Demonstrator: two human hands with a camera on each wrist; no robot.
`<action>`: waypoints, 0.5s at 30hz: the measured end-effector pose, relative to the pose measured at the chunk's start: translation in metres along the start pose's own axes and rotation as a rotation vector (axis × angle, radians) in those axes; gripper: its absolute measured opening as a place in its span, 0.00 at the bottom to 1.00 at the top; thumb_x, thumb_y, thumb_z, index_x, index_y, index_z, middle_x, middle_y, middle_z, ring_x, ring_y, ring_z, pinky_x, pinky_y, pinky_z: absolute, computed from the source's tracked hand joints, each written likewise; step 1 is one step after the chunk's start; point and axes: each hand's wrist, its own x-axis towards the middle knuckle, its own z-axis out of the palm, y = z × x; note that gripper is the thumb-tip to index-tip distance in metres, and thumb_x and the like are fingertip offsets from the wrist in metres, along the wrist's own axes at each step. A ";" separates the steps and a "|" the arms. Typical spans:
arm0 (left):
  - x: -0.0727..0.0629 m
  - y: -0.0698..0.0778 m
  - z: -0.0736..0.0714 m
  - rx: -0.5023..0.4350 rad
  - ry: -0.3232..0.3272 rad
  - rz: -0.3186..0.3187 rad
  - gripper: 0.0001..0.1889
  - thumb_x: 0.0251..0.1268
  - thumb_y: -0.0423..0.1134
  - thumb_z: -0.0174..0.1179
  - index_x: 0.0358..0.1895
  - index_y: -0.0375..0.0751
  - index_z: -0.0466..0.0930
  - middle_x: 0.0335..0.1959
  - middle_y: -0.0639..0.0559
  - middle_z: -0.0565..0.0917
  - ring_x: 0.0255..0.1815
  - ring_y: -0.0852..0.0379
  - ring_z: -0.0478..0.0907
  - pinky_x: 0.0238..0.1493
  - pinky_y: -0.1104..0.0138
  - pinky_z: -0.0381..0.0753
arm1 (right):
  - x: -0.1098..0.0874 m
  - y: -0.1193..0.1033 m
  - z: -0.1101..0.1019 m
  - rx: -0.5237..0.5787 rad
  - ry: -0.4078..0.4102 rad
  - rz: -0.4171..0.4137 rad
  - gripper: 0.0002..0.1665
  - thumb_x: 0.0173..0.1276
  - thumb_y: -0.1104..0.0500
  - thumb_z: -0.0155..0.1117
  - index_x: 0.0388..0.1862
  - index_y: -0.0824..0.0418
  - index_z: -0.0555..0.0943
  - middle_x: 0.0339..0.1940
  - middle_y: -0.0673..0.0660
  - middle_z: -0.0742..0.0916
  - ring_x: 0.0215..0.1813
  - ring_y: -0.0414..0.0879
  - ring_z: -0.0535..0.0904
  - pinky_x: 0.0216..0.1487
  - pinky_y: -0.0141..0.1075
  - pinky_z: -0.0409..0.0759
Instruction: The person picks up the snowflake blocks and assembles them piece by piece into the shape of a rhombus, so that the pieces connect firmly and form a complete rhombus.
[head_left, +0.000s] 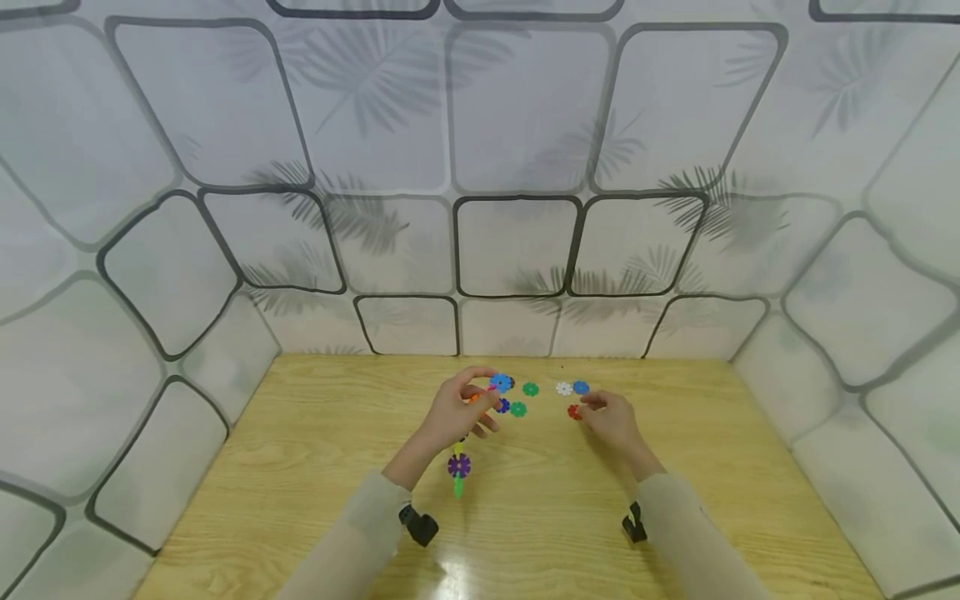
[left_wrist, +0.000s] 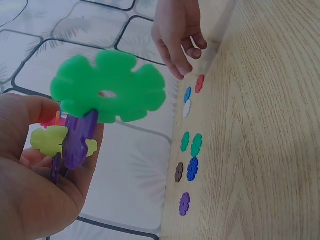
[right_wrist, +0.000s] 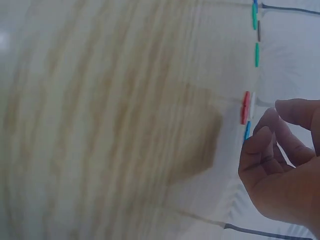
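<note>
My left hand (head_left: 453, 408) pinches a chain of interlocked flower-shaped plastic discs, raised over the table. A light blue disc (head_left: 500, 382) shows at its thumb and index finger. Below the hand hang a purple disc (head_left: 459, 465) and, at the lower end, a green disc (left_wrist: 110, 85), broad in the left wrist view. A yellow disc (left_wrist: 48, 141) is partly hidden among the fingers. Over the table's far right part, my right hand (head_left: 611, 421) hovers with loosely bent fingers and nothing between them. Its fingertips are close to a red disc (head_left: 574, 412) lying on the table.
Loose discs lie along the wooden table's far side: white (head_left: 564, 388), blue (head_left: 581, 387), two green (head_left: 531, 389), dark blue (head_left: 503, 406), brown (left_wrist: 179, 172) and purple (left_wrist: 184, 204). A patterned white curtain (head_left: 517, 250) stands behind and at both sides.
</note>
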 end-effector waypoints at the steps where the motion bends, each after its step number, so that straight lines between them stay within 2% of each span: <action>1: 0.000 0.000 0.000 0.001 0.000 0.000 0.23 0.81 0.37 0.59 0.73 0.41 0.72 0.43 0.34 0.90 0.34 0.33 0.90 0.30 0.55 0.92 | 0.000 0.002 0.001 -0.010 0.000 0.008 0.17 0.73 0.62 0.64 0.55 0.72 0.85 0.46 0.65 0.88 0.38 0.45 0.81 0.35 0.30 0.79; 7: 0.000 -0.001 0.000 0.001 0.004 -0.005 0.23 0.81 0.38 0.59 0.74 0.41 0.72 0.42 0.34 0.90 0.31 0.38 0.91 0.31 0.53 0.93 | -0.001 0.011 0.002 -0.044 -0.007 0.015 0.18 0.72 0.62 0.64 0.55 0.71 0.84 0.47 0.66 0.87 0.48 0.54 0.82 0.42 0.34 0.80; 12: 0.000 -0.002 0.001 -0.010 0.015 -0.011 0.23 0.81 0.37 0.59 0.74 0.41 0.72 0.42 0.36 0.90 0.32 0.32 0.90 0.31 0.52 0.93 | 0.000 0.016 0.004 -0.070 -0.011 -0.001 0.19 0.70 0.62 0.65 0.56 0.71 0.84 0.47 0.66 0.88 0.49 0.55 0.83 0.45 0.38 0.81; 15: 0.000 -0.003 0.001 -0.005 0.029 -0.010 0.23 0.81 0.37 0.59 0.74 0.42 0.72 0.42 0.36 0.90 0.28 0.37 0.90 0.29 0.51 0.92 | 0.002 0.020 0.007 -0.080 -0.011 0.001 0.19 0.71 0.62 0.65 0.57 0.71 0.84 0.46 0.65 0.87 0.47 0.55 0.83 0.44 0.38 0.81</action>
